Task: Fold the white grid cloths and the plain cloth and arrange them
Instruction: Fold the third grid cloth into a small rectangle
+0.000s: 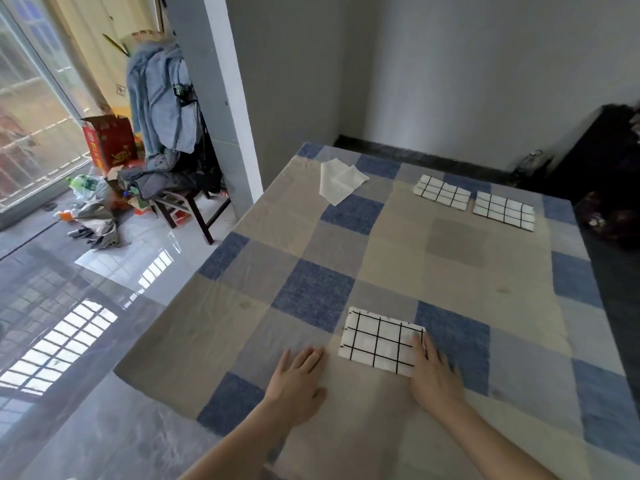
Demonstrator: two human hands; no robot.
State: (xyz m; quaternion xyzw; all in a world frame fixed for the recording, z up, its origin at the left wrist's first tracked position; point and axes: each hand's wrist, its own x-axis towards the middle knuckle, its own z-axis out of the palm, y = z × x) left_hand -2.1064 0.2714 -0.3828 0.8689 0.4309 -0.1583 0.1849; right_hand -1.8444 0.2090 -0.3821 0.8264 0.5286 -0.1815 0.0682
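Nearest to me, my left hand lies flat on the blue, grey and beige checked tablecloth, fingers straight and together, holding nothing; it sits just beside the near-left corner of the folded white cloth with a black grid without touching it. My right hand is also flat, fingers extended toward twelve o'clock, with the fingertips pressing on the right edge of that folded rectangle. So the cloth lies between my two hands, at about one o'clock from the left hand and eleven o'clock from the right. Farther out, at about one o'clock across the table, two more folded white grid cloths lie side by side, close but apart: the left one and the right one. At roughly twelve o'clock, near the far-left edge of the table, the plain white cloth lies loosely doubled over, its corners not lined up. Beyond the table at ten o'clock, a dark wooden chair stands heaped with blue-grey clothing.
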